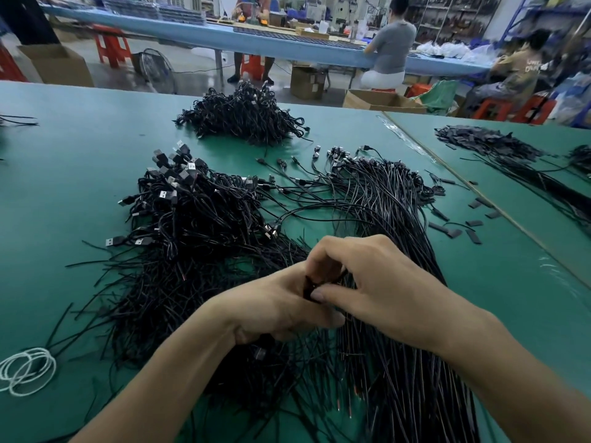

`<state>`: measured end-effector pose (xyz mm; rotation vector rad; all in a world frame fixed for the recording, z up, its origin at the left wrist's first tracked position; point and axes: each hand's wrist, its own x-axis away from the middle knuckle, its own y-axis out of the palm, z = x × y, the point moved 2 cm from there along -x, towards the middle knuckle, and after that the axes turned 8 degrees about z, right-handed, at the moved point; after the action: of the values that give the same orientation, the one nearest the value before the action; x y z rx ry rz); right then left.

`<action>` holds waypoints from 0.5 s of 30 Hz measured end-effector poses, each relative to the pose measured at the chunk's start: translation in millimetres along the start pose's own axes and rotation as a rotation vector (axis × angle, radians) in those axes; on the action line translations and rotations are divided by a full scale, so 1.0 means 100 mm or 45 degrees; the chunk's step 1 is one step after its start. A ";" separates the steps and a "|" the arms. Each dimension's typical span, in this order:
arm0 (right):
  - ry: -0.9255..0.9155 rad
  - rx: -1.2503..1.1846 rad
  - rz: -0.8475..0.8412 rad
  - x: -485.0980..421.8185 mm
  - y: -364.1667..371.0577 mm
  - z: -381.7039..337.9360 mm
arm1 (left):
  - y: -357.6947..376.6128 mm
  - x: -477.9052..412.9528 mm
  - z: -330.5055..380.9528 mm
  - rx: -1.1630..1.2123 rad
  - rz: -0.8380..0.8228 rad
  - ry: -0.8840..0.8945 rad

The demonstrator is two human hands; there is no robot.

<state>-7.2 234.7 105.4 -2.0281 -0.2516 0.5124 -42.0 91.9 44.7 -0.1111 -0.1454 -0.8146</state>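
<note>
My left hand (278,302) and my right hand (371,282) meet over the middle of a green table (64,187). Between their fingertips they pinch a small black piece (309,287) with a thin black cable running from it. Under the hands lie two masses of black cables: a tangled heap with USB plugs (179,212) on the left and a straighter bundle (393,212) running from the far right toward me. What exactly the small black piece is cannot be made out.
A third cable heap (243,118) lies farther back. Short black sleeve pieces (454,228) are scattered at the right, with more on the neighbouring table (486,142). A white cord coil (27,370) lies at the near left. People sit at a blue bench (287,46) behind.
</note>
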 end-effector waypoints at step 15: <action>-0.222 0.247 -0.026 -0.03 0.03 -0.21 | -0.03 -0.01 -0.05 -0.033 0.109 -0.075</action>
<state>-1.0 215.8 112.1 -1.7937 -0.3151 0.6759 -44.8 90.0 39.7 -0.1648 -0.1846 -0.7281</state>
